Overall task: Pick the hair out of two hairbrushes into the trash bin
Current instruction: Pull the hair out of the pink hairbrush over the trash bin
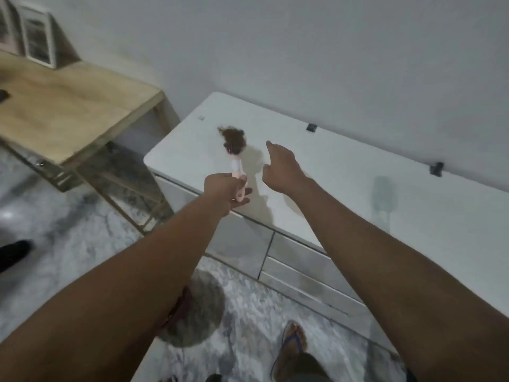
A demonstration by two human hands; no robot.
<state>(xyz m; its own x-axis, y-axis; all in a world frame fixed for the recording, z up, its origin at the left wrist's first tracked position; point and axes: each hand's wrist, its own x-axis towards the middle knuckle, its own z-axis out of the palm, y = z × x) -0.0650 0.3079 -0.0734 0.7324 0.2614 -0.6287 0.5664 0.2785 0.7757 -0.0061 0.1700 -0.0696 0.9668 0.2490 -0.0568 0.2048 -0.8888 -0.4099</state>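
Observation:
A hairbrush (234, 150) with a pale pink and white handle and a head matted with brown hair is held over the left end of a white dresser top (344, 183). My left hand (227, 190) grips the handle's lower end. Just to the brush's right, my right hand (281, 168) hovers with loosely curled fingers and holds nothing. A second brush, pale teal (384, 194), lies faintly visible on the dresser top to the right. A round grey bin (198, 307) stands on the floor below, partly hidden by my left forearm.
A wooden side table (71, 111) stands to the left, with a white frame (38, 37) at its back. The dresser's drawers (248, 244) face me. My sandalled foot (293, 346) is on the marbled floor. Two dark clips (311, 127) sit at the dresser's back edge.

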